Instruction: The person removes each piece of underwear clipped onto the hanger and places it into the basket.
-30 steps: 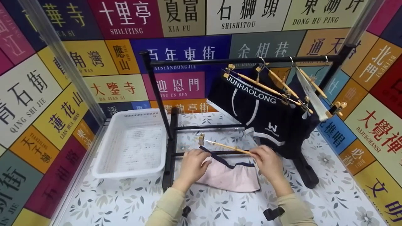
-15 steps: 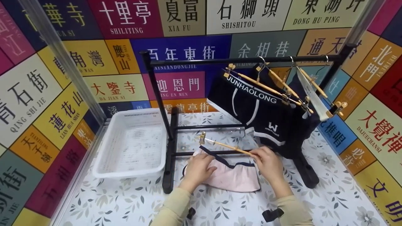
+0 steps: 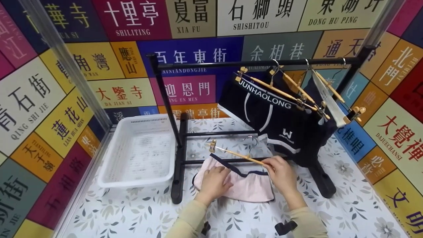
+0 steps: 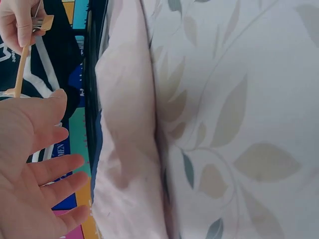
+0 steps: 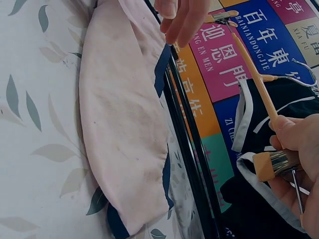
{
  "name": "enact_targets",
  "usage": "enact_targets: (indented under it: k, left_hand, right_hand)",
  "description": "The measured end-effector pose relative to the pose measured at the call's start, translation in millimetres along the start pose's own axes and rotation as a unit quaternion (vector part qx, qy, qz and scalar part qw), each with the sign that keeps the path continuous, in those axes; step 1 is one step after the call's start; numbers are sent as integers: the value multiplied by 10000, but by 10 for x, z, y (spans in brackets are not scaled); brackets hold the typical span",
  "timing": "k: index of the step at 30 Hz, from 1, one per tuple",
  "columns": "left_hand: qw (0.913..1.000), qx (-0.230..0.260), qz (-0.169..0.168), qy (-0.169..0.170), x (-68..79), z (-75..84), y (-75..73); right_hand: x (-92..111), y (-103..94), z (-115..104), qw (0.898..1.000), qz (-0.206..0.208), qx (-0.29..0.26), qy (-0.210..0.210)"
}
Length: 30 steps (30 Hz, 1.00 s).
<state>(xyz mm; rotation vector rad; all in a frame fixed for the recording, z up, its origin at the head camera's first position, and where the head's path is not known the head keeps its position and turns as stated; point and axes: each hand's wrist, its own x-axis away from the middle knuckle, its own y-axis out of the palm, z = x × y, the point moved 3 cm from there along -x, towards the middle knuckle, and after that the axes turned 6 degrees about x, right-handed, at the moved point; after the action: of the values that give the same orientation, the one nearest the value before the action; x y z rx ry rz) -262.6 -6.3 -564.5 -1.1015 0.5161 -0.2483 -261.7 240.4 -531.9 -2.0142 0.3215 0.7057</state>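
Pink garment (image 3: 251,188) lies on the tabletop (image 3: 251,216), centre and near, navy edging (image 5: 160,72) along its far side. In the head view its far left corner overlaps the nearer of the lower bars (image 3: 221,133); touching or not, I can't tell.

My left hand (image 3: 214,182) is over its left part, fingers loosely extended and parted, gripping nothing; contact with the cloth unclear. My right hand (image 3: 281,173) has thumb and fingers closed about a wooden clip hanger (image 3: 239,154), near its right end. Hanger slants just beyond the cloth; no pink shows in its clips (image 5: 264,167).

Handling, my estimate: cloth light, soft, limp, probably stretchy at the edging, not slippery, hard to damage. Best hold: the navy edge, pinched close to each end, so the middle doesn't sag. Hanger light but rigid; I'd expect it to swivel about its hook (image 3: 252,140), so the bar is the better grip.

Count: one pink garment; four hangers, one in my hand and three hung hangers (image 3: 271,88) at right on the rail (image 3: 205,65); two lower bars; one white basket (image 3: 138,183) at left. One black garment (image 3: 287,119) hangs foremost; dark cloth behind overlaps too much to number.
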Motion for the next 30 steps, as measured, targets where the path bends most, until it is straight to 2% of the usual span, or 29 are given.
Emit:
enact_targets:
  k: [14,30]
  left_hand:
    - [9990,-173,-301,-271,28,46,260]
    - [9944,-14,-715,-782,57,21,407]
  right_hand:
    - [32,37,17,9997,88,-214,-117]
    - [40,43,22,9998,-18,-145,114]
